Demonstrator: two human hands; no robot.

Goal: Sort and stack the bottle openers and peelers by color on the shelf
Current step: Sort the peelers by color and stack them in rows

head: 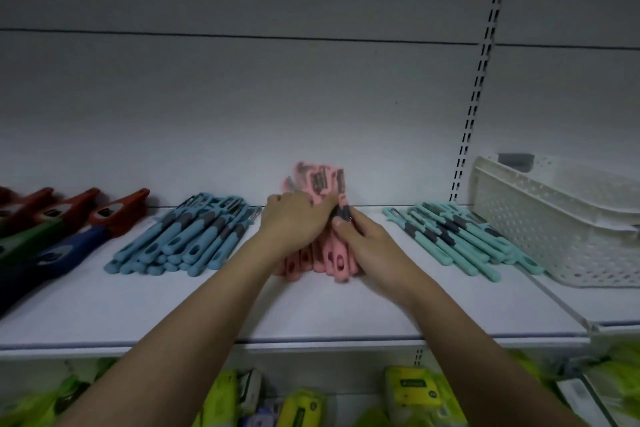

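Pink peelers (pixel 325 218) sit in a pile mid-shelf (pixel 311 305), heads toward the back panel (pixel 242 80), handle ends toward the front edge. Both hands on that pile. Left hand (pixel 294 218) lies palm-down over the pile's left side, fingers curled across the top of the handles. Right hand (pixel 360 236) comes in from the right, thumb and fingers wrapped round the dark grip section of the handles. The pile is blurred, so no count of peelers.

Left of the pink pile, apart from it: a stack of light blue peelers (pixel 187 236) with grey grips, lying diagonally, heads toward the back right. Right of the pink pile: a stack of teal peelers (pixel 457 236), also grey grips, fanned with the heads toward the back left.

Far left of the shelf: bottle openers (pixel 69 225) in a row, red-orange ones at the back, a green and a dark blue handle nearer the front, partly cut off by the frame edge.

Far right: white perforated plastic basket (pixel 554 218), just beside the teal stack, a grey object poking up at its back rim. Slotted upright (pixel 481 80) runs up the back panel behind it.

Lower shelf below: yellow-green packaged goods (pixel 412 388), blurred.
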